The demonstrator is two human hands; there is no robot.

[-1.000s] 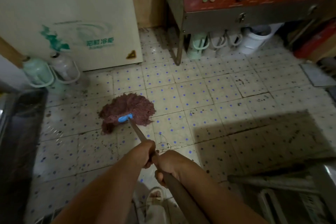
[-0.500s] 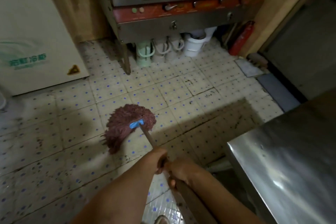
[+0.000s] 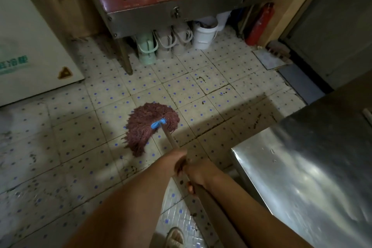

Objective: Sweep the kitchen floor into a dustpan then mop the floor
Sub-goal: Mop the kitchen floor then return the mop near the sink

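Mop head (image 3: 150,127) lies flat on the tiled floor (image 3: 60,147) at scene centre, near the stove (image 3: 181,6) legs. Left hand (image 3: 173,162) and right hand (image 3: 198,172) both grip the wooden handle (image 3: 171,139), fingers curled around it, left hand farther along. Steel table (image 3: 302,167) stands at right.

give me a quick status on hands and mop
Left hand and right hand gripping mop handle. Mop head flat on tiles. Steel table close right.
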